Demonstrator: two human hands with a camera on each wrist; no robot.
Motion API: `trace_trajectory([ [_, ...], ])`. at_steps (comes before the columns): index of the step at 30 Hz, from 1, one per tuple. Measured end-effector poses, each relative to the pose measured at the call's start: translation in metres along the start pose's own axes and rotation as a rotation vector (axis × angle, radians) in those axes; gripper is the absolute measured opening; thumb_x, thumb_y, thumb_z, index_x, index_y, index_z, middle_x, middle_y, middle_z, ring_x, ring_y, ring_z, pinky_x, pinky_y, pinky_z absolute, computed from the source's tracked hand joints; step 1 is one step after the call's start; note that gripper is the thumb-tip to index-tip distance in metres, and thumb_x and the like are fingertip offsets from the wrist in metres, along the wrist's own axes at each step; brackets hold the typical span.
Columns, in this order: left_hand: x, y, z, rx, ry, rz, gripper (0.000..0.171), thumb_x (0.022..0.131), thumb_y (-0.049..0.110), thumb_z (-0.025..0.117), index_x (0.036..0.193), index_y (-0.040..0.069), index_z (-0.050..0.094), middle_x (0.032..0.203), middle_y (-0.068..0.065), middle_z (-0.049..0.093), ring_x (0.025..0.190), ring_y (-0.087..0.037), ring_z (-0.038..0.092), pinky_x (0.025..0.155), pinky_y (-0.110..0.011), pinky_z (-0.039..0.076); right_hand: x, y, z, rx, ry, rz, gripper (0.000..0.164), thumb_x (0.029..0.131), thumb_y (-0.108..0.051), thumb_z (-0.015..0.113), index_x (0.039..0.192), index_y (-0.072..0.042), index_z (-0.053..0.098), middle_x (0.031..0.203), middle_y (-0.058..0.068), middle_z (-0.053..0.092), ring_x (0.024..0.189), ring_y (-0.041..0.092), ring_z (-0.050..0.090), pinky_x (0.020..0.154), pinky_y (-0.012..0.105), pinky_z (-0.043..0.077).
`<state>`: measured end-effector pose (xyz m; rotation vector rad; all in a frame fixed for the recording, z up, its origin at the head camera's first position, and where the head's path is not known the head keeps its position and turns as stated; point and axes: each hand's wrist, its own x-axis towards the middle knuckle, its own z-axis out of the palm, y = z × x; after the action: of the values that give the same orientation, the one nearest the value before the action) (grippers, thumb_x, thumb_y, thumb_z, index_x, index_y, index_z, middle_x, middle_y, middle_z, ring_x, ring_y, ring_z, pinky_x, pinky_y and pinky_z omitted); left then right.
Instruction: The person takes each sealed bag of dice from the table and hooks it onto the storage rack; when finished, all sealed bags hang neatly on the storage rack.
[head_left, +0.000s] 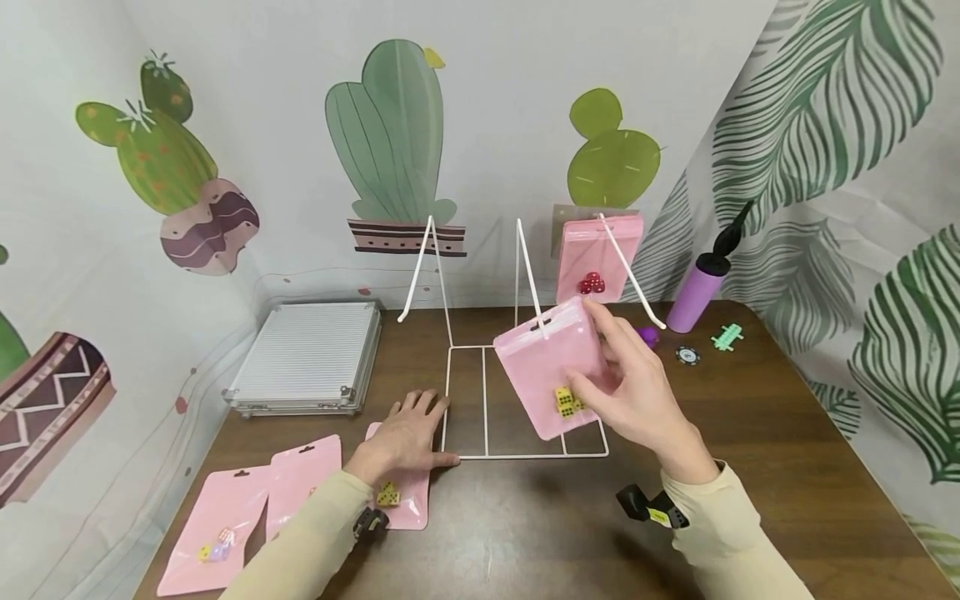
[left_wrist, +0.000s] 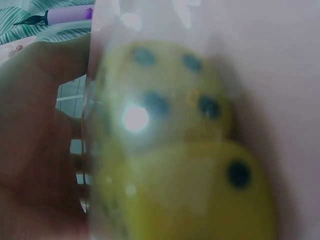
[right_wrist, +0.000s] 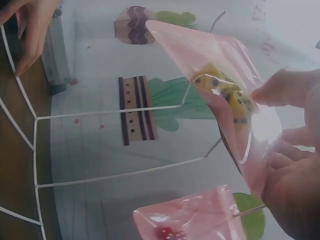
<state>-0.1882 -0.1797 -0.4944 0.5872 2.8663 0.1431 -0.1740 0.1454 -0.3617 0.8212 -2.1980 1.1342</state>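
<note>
A person's right hand point(head_left: 637, 392) pinches a flat, pink, shiny plastic bag point(head_left: 534, 375) with yellow dice point(head_left: 565, 402) in it, thumb on the front. The bag is tilted in the air, with its top hole right by the tip of the middle white metal hook point(head_left: 531, 275). It is hard to tell if the hook goes through the hole. The left hand point(head_left: 411, 433) has its fingers spread out and grips nothing; it rests by the left side of the white wire rack point(head_left: 525, 457), over part of a pink plastic bag with yellow dice point(head_left: 408, 504). The job looks partly done. On the right white metal hook point(head_left: 626, 265), pink plastic bags with red dice point(head_left: 596, 258) already hang. The left white metal hook point(head_left: 416, 271) has no bag on it. Three bags lie on the brown wooden table point(head_left: 750, 433): the one by the left hand, a pink plastic bag partly hidden by the arm point(head_left: 303, 475), and a pink plastic bag with mixed-colour bits point(head_left: 217, 508). Those seem to be left to hang.
</note>
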Motion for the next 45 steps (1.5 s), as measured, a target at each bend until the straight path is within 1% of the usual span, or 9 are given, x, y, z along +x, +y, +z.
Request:
trace_trajectory([
  [3, -0.001, -0.001, 0.000, -0.003, 0.004, 0.000, 0.102, 0.073, 0.071, 0.068, 0.150, 0.011, 0.036, 0.152, -0.018, 0.034, 0.139, -0.042, 0.031, 0.108, -0.063, 0.033, 0.008, 0.013, 0.014, -0.068, 0.082, -0.020, 0.084, 0.073, -0.007, 0.082, 0.147, -0.006, 0.042, 0.113, 0.015, 0.060, 0.093, 0.018, 0.056, 0.077, 0.017, 0.052],
  [5, -0.001, -0.001, 0.001, -0.002, 0.002, -0.001, 0.103, 0.073, 0.071, 0.068, 0.150, 0.011, 0.036, 0.152, -0.018, 0.034, 0.139, -0.042, 0.031, 0.108, -0.063, 0.033, 0.017, 0.023, 0.026, -0.113, 0.161, -0.026, 0.079, 0.074, -0.011, 0.081, 0.144, -0.005, 0.045, 0.111, 0.017, 0.061, 0.093, 0.023, 0.057, 0.078, 0.026, 0.052],
  [9, -0.002, -0.002, 0.002, -0.001, -0.003, 0.001, 0.103, 0.073, 0.071, 0.067, 0.150, 0.011, 0.036, 0.153, -0.018, 0.033, 0.140, -0.042, 0.030, 0.108, -0.063, 0.033, 0.038, 0.047, 0.053, -0.137, 0.285, -0.003, 0.069, 0.076, -0.015, 0.078, 0.139, -0.003, 0.051, 0.101, 0.020, 0.062, 0.085, 0.030, 0.055, 0.073, 0.041, 0.047],
  [14, -0.003, -0.002, 0.004, -0.008, 0.003, 0.008, 0.101, 0.074, 0.071, 0.067, 0.150, 0.011, 0.037, 0.153, -0.018, 0.034, 0.139, -0.042, 0.031, 0.108, -0.063, 0.033, 0.070, 0.073, 0.076, -0.142, 0.306, 0.063, 0.067, 0.079, -0.014, 0.074, 0.139, 0.000, 0.049, 0.095, 0.023, 0.062, 0.084, 0.036, 0.055, 0.075, 0.048, 0.046],
  [19, -0.003, 0.000, 0.006, -0.004, 0.001, 0.007, 0.101, 0.074, 0.071, 0.067, 0.150, 0.012, 0.036, 0.152, -0.017, 0.034, 0.139, -0.041, 0.031, 0.108, -0.063, 0.033, 0.087, 0.082, 0.083, -0.136, 0.293, 0.122, 0.068, 0.080, -0.009, 0.073, 0.140, 0.006, 0.046, 0.110, 0.027, 0.064, 0.101, 0.040, 0.060, 0.092, 0.050, 0.048],
  [24, -0.003, 0.001, 0.004, -0.007, 0.001, 0.007, 0.102, 0.073, 0.071, 0.068, 0.150, 0.011, 0.037, 0.153, -0.018, 0.033, 0.140, -0.042, 0.030, 0.109, -0.063, 0.032, 0.087, 0.084, 0.083, -0.128, 0.311, 0.114, 0.066, 0.080, -0.010, 0.073, 0.139, 0.005, 0.047, 0.116, 0.026, 0.064, 0.106, 0.040, 0.060, 0.095, 0.049, 0.047],
  [32, -0.002, 0.001, 0.001, -0.004, -0.002, 0.008, 0.102, 0.073, 0.070, 0.068, 0.150, 0.011, 0.036, 0.153, -0.017, 0.033, 0.140, -0.040, 0.030, 0.109, -0.063, 0.032, 0.082, 0.082, 0.080, -0.126, 0.332, 0.127, 0.075, 0.078, -0.018, 0.076, 0.143, 0.001, 0.043, 0.106, 0.024, 0.057, 0.094, 0.036, 0.054, 0.084, 0.048, 0.045],
  [38, -0.001, 0.001, -0.001, -0.003, -0.002, 0.003, 0.101, 0.074, 0.069, 0.068, 0.150, 0.011, 0.036, 0.153, -0.017, 0.033, 0.140, -0.040, 0.030, 0.110, -0.062, 0.031, 0.076, 0.078, 0.076, -0.085, 0.335, 0.139, 0.075, 0.078, -0.016, 0.076, 0.143, -0.002, 0.042, 0.112, 0.022, 0.055, 0.097, 0.034, 0.058, 0.089, 0.044, 0.049],
  [45, -0.001, 0.001, -0.001, -0.006, 0.008, 0.010, 0.101, 0.073, 0.069, 0.069, 0.149, 0.011, 0.037, 0.153, -0.018, 0.033, 0.140, -0.040, 0.031, 0.109, -0.063, 0.033, 0.064, 0.079, 0.072, -0.053, 0.334, 0.105, 0.072, 0.080, -0.013, 0.076, 0.142, 0.000, 0.043, 0.111, 0.022, 0.057, 0.099, 0.035, 0.059, 0.087, 0.044, 0.053],
])
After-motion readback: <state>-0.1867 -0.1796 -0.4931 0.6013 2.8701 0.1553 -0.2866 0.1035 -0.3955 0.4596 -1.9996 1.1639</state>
